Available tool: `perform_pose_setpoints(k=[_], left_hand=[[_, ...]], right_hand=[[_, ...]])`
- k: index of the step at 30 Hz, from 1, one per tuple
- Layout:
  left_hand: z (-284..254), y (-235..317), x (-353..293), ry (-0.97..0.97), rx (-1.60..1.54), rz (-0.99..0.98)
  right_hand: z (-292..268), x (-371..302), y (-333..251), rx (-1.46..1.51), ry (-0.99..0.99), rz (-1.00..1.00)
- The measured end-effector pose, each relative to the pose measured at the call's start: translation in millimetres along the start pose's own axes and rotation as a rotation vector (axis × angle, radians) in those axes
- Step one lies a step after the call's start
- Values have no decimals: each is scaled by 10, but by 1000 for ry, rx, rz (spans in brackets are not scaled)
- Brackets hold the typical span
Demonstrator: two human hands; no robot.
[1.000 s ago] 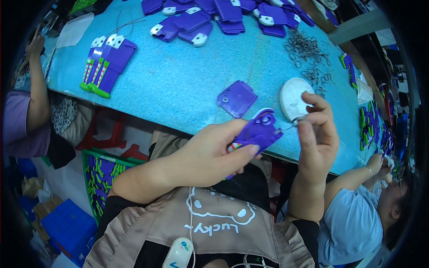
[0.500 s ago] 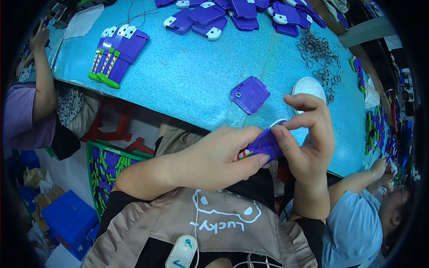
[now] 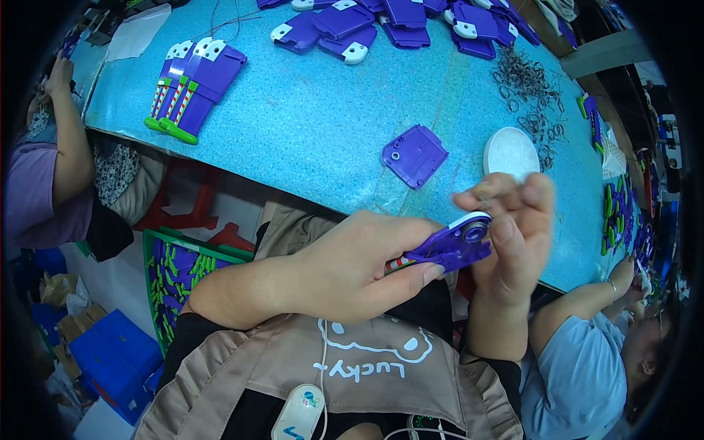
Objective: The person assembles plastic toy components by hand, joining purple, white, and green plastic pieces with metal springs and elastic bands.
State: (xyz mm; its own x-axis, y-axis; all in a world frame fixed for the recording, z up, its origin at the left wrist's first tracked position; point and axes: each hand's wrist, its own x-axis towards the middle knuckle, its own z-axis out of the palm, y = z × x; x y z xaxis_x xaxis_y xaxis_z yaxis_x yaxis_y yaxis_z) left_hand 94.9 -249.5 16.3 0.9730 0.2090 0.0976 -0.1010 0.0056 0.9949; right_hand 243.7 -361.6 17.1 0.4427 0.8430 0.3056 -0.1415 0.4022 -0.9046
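Note:
My left hand (image 3: 359,268) is closed around a purple plastic housing half (image 3: 449,253) with a red-and-white striped strip at its inner end. The housing is tilted, its hollow side partly showing, and a white rim runs along its far edge. A dark grey coil-like ring (image 3: 477,230) sits in its round end. Right beside that end is my right hand (image 3: 517,235), thumb apart from its curled, slightly blurred fingers. No held thing can be made out in it. Beyond the hands a loose purple cover (image 3: 415,156) lies on the blue table (image 3: 293,139).
A white round dish (image 3: 511,152) stands beyond my right hand, near scattered grey metal rings (image 3: 529,92). Purple housings (image 3: 345,29) are heaped at the far edge; striped-handled ones (image 3: 192,88) lie left. A green crate (image 3: 176,282) stands below left. Co-workers sit at both sides.
The housing in my left hand has turned and shifted right, so its round end and coil-like ring now show. My right hand has moved off its edge, its fingers drawn lower.

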Motion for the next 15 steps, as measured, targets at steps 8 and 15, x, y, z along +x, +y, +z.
perform_pose_setpoints(k=[8, 15], left_hand=[[-102, 86, -66, 151, 42, -139], [-76, 49, -112, 54, 13, -99]], right_hand=[[-16, 247, 117, -240, -4, 27], [225, 323, -118, -288, -282, 253]])
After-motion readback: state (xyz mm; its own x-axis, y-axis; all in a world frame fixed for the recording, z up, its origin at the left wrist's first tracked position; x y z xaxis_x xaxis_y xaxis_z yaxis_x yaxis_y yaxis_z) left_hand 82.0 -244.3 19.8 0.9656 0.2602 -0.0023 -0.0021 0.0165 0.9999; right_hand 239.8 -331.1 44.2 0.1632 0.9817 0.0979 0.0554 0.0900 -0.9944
